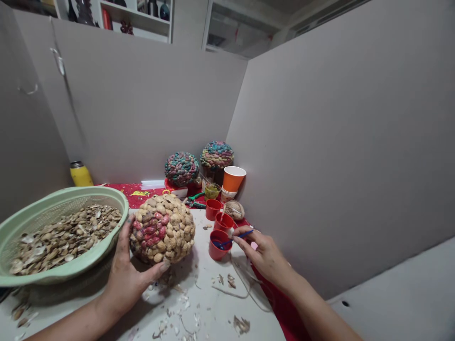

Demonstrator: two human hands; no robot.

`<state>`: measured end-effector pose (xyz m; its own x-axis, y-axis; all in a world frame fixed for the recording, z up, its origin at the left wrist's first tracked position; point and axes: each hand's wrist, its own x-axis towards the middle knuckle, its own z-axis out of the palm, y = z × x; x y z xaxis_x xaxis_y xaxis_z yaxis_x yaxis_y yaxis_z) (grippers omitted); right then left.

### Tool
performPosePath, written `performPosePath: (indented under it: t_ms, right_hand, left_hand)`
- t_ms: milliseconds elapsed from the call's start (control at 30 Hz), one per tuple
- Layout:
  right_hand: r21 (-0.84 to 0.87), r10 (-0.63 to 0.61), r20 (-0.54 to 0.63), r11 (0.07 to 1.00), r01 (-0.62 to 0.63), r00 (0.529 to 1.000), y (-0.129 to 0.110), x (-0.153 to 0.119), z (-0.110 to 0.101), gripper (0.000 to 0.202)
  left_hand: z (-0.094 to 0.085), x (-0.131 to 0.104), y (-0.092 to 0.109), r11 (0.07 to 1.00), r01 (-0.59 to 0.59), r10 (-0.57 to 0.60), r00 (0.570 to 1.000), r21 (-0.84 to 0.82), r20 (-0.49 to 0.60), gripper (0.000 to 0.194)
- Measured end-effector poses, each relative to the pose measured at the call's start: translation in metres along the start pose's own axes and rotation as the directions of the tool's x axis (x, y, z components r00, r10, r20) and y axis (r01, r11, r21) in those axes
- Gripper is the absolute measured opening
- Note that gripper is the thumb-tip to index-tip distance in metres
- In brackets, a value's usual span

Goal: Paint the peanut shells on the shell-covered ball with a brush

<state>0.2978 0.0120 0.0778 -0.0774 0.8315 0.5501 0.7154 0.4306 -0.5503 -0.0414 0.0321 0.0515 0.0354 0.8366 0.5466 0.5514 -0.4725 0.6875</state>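
Observation:
My left hand is wrapped round the lower left side of a ball covered in nut shells. Most of its shells are plain tan, and a patch on its left face is painted pinkish red. To the right, my right hand pinches a thin blue brush, whose lower end dips into a red cup holding dark blue liquid, apparently paint. Behind it stand a second red cup, with a stick in it, and a third red cup.
A green basket of loose shells stands left. Behind are two multicoloured shell-covered balls, an orange paper cup, green-handled pliers, a twine ball and a yellow bottle. Shell scraps litter the white board; grey partitions enclose it.

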Motion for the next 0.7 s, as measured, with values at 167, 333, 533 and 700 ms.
performPosePath:
  t_ms: [167,333,533,700]
  right_hand:
    - [0.015,0.047,0.014,0.999,-0.047,0.999,0.000,-0.004,-0.002,0.015]
    - [0.083,0.098,-0.009,0.992,-0.097,0.995,0.002,-0.006,0.004,0.015]
    - [0.238,0.209,-0.080,0.954,-0.185,0.975,0.006,-0.008,0.007,0.017]
    - [0.412,0.389,-0.195,0.866,-0.285,0.900,0.008,-0.015,0.001,0.038]
  left_hand:
    - [-0.002,0.002,0.000,1.000,-0.004,0.004,1.000,0.029,0.018,0.108]
    - [-0.001,0.004,0.001,0.999,0.016,-0.016,1.000,0.033,-0.013,0.110]
    - [0.001,0.003,0.001,1.000,-0.007,0.008,0.999,0.023,-0.048,0.107]
    - [0.001,0.004,0.000,0.999,0.005,-0.003,0.999,0.048,-0.037,0.109]
